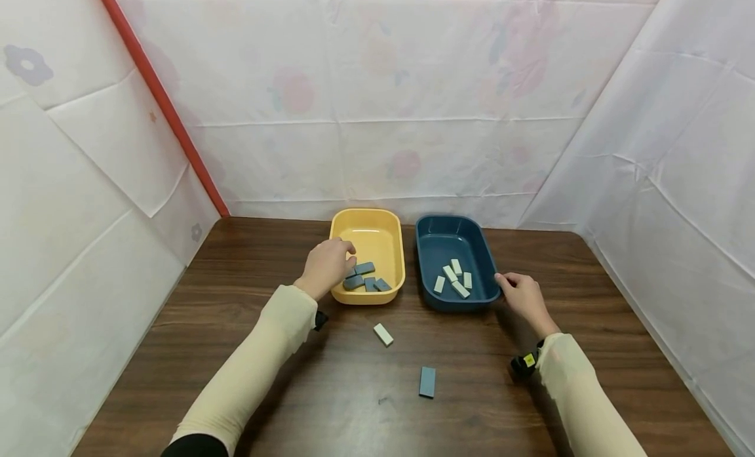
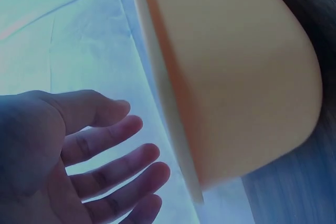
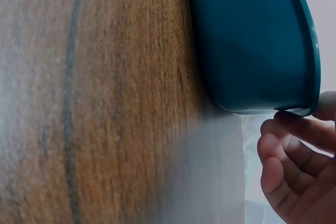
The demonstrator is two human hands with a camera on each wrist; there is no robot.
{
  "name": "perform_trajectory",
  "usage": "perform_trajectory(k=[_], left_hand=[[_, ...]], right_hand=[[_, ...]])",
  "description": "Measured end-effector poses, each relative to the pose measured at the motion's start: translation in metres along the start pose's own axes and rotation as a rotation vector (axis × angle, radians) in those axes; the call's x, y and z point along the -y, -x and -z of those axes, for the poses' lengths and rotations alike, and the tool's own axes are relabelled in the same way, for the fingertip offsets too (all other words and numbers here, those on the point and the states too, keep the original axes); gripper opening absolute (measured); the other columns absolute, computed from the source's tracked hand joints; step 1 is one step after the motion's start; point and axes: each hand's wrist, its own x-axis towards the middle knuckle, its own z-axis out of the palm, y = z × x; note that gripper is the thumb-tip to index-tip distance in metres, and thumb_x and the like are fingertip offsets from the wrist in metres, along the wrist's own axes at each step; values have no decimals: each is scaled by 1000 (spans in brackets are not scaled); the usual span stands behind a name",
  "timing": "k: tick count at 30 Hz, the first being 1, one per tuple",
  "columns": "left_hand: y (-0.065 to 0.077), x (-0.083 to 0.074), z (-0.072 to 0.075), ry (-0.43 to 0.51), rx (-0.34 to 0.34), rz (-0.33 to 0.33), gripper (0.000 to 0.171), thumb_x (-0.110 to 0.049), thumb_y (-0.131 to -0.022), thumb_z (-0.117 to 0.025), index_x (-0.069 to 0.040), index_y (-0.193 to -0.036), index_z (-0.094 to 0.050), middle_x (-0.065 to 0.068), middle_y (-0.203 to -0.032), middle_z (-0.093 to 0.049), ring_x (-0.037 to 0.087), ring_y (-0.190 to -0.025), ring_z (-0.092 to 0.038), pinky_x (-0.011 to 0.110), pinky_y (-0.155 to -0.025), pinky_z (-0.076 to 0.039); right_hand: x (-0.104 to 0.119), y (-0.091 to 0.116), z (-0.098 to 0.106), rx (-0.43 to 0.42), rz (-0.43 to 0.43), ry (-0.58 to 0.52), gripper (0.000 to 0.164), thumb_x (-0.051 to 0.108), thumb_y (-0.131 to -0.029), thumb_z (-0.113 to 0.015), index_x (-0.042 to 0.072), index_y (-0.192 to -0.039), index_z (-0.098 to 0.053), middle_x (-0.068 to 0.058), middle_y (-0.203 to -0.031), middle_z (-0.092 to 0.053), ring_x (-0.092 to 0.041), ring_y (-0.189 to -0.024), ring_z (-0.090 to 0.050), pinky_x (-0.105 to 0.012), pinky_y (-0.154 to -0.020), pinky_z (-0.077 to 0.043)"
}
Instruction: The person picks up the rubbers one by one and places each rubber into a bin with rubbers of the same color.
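My left hand [image 1: 327,265] hovers over the left side of a yellow tray [image 1: 398,273]. In the left wrist view its loosely bent fingers [image 2: 121,176] hold nothing, apart from the tray's rim. Several grey-blue blocks [image 1: 366,267] lie in the near part of that tray. My right hand [image 1: 522,298] pinches the near right rim of a dark blue tray [image 1: 420,254] between thumb and index finger; the right wrist view shows this grip at the tray's corner. Several cream blocks [image 1: 460,289] lie inside the blue tray.
On the brown wooden table [image 1: 330,411], a cream block [image 1: 383,334] lies in front of the yellow tray. Nearer me is a grey-blue block [image 1: 427,382]. White patterned cloth [image 1: 366,103] hangs behind the trays and along both sides.
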Motion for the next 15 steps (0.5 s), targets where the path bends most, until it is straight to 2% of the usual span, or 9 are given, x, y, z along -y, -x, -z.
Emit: perform_trajectory(k=[7,15], left_hand=[[4,10,2,46,-23,61,26,-21,-93,-62,-7,-113,-71,14,-112,-68,31,-91,-65,44,-73,-55],[9,23,1,74,-45,130,32,-22,-94,-60,-6,-120,-68,16,-110,-65,29,-82,-62,41,-67,-52]], right_hand=[[-1,0,-1,-10,-4,-14,47,37,-103,-45,-2,-113,-68,-17,-80,-69,-18,-64,-60,-29,-58,-47],[0,0,-1,-3,-5,-2,50,40,-103,-42,-2,-112,-68,-18,-81,-69,-16,-66,-59,-30,-60,-46]])
